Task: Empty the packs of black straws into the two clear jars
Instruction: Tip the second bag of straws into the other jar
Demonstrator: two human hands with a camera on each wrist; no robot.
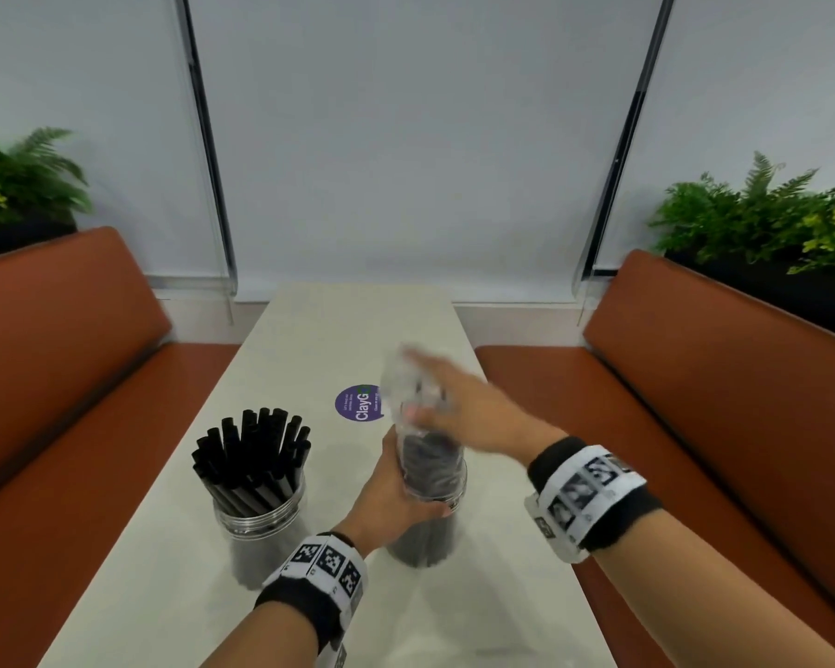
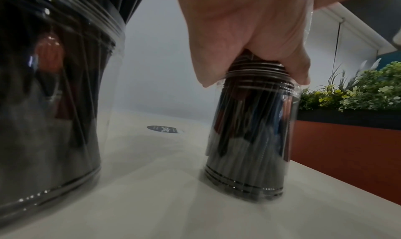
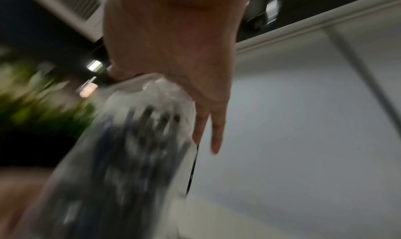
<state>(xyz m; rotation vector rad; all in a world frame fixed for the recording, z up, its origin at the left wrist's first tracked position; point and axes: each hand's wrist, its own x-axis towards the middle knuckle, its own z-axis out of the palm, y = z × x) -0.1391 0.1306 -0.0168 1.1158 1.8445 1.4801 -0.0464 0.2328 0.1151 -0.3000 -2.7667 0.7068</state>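
While the left hand (image 1: 396,494) grips the top of the right jar (image 2: 249,139), the right hand (image 1: 464,412) holds the clear pack (image 1: 406,383) above it, w/ some fingers out straight. The pack sits upright in that jar, on the desk (image 1: 338,339), black straws (image 1: 430,462) inside. It's blurry. The left jar (image 1: 261,518), near & just beside, is full of black straws, no pack. A purple sticker (image 1: 357,402) lies farther back.
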